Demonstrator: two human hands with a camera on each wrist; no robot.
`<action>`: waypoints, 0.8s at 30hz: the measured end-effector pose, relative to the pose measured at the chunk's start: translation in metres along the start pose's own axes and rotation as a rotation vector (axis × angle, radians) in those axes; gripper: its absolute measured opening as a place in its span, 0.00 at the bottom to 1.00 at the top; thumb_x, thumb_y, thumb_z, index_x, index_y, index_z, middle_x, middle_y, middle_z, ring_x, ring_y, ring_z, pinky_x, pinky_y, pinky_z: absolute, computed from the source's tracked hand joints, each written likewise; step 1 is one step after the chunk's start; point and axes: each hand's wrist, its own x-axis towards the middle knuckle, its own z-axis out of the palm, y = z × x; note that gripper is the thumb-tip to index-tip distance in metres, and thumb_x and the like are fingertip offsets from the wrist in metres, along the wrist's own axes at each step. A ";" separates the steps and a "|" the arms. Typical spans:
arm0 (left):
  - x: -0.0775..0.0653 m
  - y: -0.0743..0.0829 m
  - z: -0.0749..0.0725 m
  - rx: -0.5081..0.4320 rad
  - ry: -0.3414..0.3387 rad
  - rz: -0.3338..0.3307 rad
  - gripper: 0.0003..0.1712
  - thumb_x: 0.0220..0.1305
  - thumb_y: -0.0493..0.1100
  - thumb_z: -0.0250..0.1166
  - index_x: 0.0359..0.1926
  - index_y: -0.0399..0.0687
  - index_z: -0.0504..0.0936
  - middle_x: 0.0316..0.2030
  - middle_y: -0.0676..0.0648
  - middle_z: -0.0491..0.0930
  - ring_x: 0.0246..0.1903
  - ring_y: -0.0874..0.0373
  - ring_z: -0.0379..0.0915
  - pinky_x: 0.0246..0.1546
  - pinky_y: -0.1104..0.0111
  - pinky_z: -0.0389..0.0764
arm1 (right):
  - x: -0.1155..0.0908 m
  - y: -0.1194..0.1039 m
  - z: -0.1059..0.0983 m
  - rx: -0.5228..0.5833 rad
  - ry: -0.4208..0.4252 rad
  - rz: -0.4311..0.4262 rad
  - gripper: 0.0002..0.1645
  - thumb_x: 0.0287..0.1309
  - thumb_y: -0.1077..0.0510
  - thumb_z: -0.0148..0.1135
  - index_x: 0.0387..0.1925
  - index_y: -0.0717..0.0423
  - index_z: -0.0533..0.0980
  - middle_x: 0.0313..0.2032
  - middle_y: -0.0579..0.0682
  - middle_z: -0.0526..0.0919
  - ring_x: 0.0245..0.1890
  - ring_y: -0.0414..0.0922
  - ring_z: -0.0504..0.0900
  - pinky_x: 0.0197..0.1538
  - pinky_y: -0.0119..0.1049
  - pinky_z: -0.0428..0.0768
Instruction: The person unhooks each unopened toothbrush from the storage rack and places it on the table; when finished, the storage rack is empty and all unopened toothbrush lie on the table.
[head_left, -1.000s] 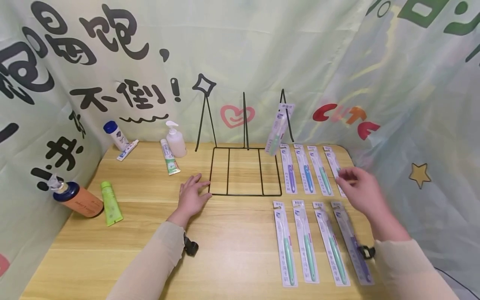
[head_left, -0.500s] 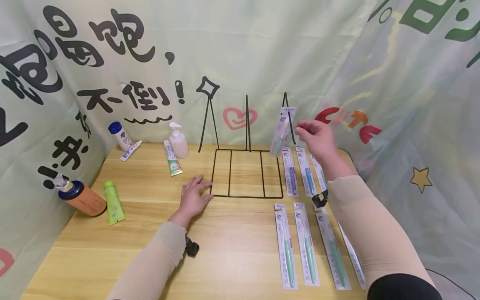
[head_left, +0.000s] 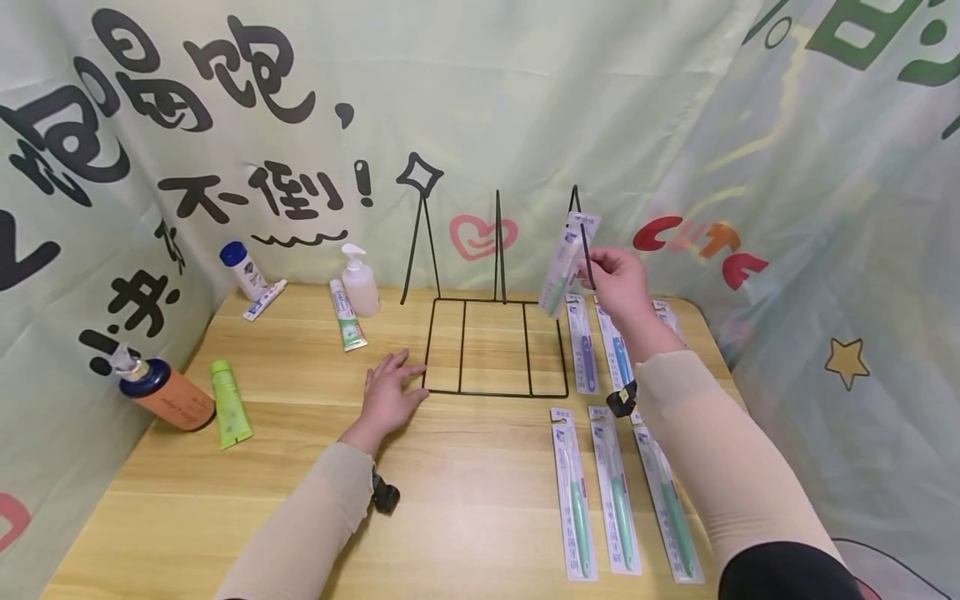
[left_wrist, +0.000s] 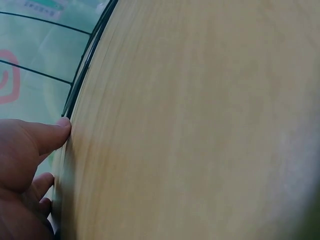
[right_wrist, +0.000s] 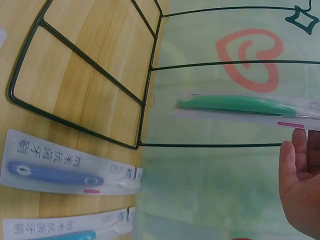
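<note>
My left hand rests on the table with thumb and fingers at the left front corner of a black wire rack; in the left wrist view the thumb touches its wire. A packaged toothbrush with a green handle hangs tilted from the rack's right prong. My right hand is at that pack's right side. In the right wrist view, the fingertips meet the pack's edge, and the thumb stands slightly apart from it. Part of the fingers is hidden behind the pack.
Packaged toothbrushes lie in two rows at right, including a purple one and a green one; my right arm covers some. At left are a white pump bottle, toothpaste tube, green tube and orange bottle.
My right hand has left the far-right toothbrush pack in the back row and moved up and left to the hanging pack. That hanging pack has shifted slightly. My left hand stays at the rack.
</note>
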 end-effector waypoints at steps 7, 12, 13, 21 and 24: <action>0.001 -0.001 0.000 0.004 0.010 0.011 0.26 0.69 0.44 0.73 0.65 0.42 0.83 0.79 0.35 0.60 0.80 0.32 0.46 0.77 0.32 0.35 | -0.008 -0.003 -0.015 0.014 0.001 -0.063 0.06 0.78 0.62 0.57 0.44 0.63 0.77 0.36 0.43 0.80 0.37 0.39 0.79 0.45 0.26 0.82; 0.002 -0.001 -0.001 0.007 0.001 0.003 0.26 0.69 0.43 0.73 0.66 0.42 0.83 0.80 0.36 0.59 0.80 0.33 0.45 0.77 0.33 0.35 | -0.015 -0.004 -0.031 -0.030 0.011 -0.076 0.08 0.78 0.59 0.58 0.48 0.62 0.78 0.40 0.46 0.81 0.39 0.41 0.81 0.47 0.28 0.84; 0.002 -0.001 -0.001 0.008 -0.001 0.002 0.26 0.69 0.43 0.73 0.66 0.42 0.83 0.80 0.36 0.59 0.80 0.33 0.45 0.77 0.33 0.35 | -0.018 -0.004 -0.036 -0.051 0.017 -0.075 0.10 0.78 0.58 0.58 0.50 0.62 0.79 0.42 0.46 0.81 0.41 0.42 0.81 0.48 0.28 0.83; 0.002 -0.001 -0.001 0.009 -0.007 0.002 0.27 0.69 0.44 0.73 0.66 0.42 0.82 0.80 0.36 0.59 0.81 0.33 0.45 0.78 0.34 0.35 | -0.058 0.008 -0.105 -0.111 0.039 -0.039 0.10 0.79 0.58 0.58 0.52 0.59 0.78 0.44 0.43 0.81 0.39 0.39 0.83 0.43 0.24 0.85; 0.001 -0.002 -0.002 0.016 -0.005 0.002 0.27 0.69 0.44 0.73 0.66 0.42 0.82 0.80 0.36 0.59 0.80 0.33 0.45 0.78 0.34 0.34 | -0.080 0.021 -0.137 -0.155 0.046 0.047 0.09 0.80 0.56 0.56 0.53 0.56 0.77 0.45 0.43 0.80 0.39 0.36 0.82 0.41 0.25 0.85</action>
